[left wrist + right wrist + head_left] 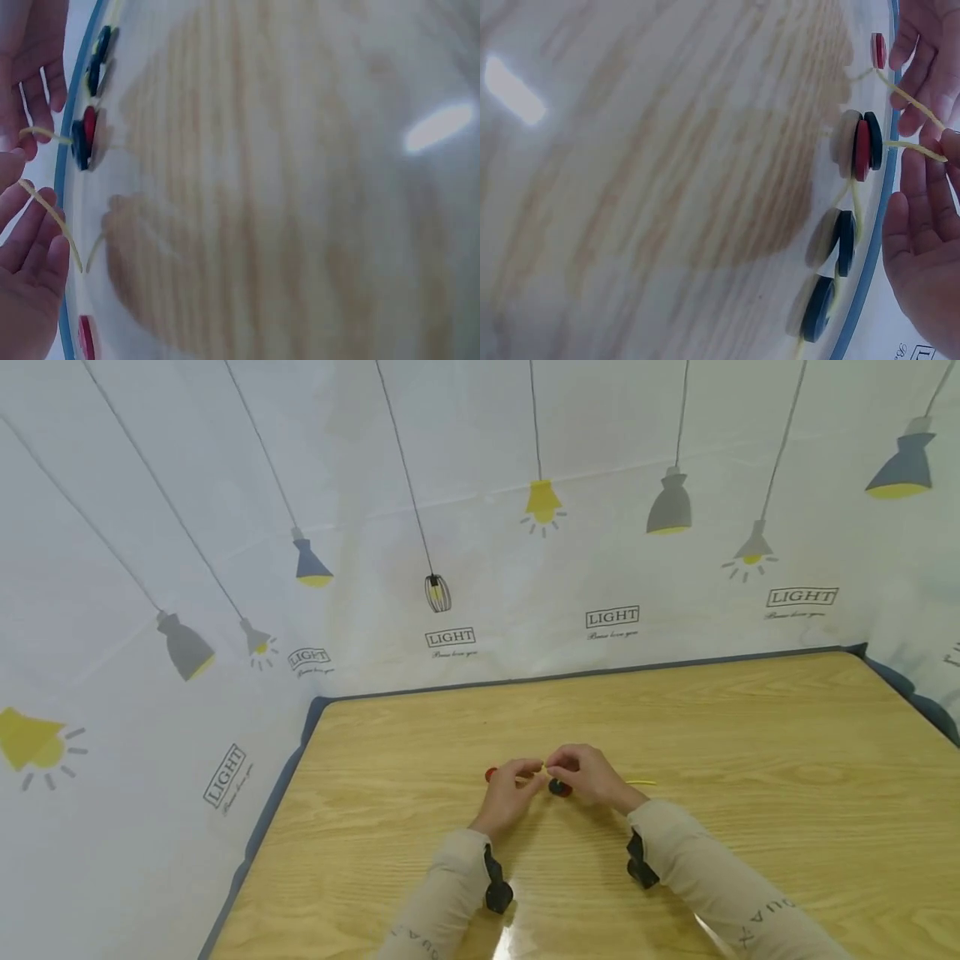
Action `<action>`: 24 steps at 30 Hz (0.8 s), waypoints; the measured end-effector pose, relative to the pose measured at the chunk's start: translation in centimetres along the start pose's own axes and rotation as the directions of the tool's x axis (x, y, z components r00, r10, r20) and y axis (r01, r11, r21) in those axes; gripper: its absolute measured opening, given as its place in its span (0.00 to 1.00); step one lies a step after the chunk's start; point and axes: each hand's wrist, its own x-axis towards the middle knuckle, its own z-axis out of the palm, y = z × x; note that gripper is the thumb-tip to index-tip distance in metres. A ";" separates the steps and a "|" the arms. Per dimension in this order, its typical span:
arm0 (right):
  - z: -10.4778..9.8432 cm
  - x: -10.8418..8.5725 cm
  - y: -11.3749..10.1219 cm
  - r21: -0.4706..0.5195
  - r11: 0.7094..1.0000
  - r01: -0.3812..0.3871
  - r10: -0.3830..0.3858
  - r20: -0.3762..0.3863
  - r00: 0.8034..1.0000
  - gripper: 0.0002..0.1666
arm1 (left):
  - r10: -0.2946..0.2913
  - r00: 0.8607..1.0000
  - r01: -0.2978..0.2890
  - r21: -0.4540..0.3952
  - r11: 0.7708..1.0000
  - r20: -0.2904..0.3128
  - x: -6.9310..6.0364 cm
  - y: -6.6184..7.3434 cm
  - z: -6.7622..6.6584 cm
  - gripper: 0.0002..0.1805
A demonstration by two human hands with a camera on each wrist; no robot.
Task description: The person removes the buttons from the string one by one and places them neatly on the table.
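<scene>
I can see the left hand (513, 789) and right hand (591, 775) nearly meeting over the wood-grain table (750, 743), each with thumb and fingertips together, pinching a yellow cord (642, 782); whether the two strands join between the fingertips, I cannot tell. The cord's long axis runs mainly left to right: on my head view its tail shows past the right wrist, lying along the table and pointing right with a slight bend. From the left hand, one strand slants down and leftward, its lower tip close to the tabletop. The other rises from a dark disc (874, 140) to the fingertips. That disc lies flat, partly over a red disc (862, 151), its round face upward. Through my right wrist camera I get two more dark discs, a nearer one (819, 309) and a farther one (846, 244), in a row to the right with cord running along them. A separate red disc (491, 774) lies flat just beside the left hand, on its outer side.
</scene>
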 end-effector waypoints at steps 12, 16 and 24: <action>0.0 -0.1 0.3 -0.001 1.000 -0.021 0.021 0.004 1.000 0.03 | 0.094 0.993 -0.089 0.064 0.994 -0.071 0.1 0.6 0.6 0.09; 0.1 0.0 0.4 -0.024 1.000 -0.011 0.012 0.010 1.000 0.03 | 0.100 0.991 -0.094 0.071 0.993 -0.089 0.1 0.9 0.3 0.09; 0.3 0.0 0.9 -0.081 0.997 -0.006 0.007 0.012 1.000 0.02 | 0.068 0.991 -0.064 0.038 0.997 -0.117 -0.2 1.2 -0.3 0.09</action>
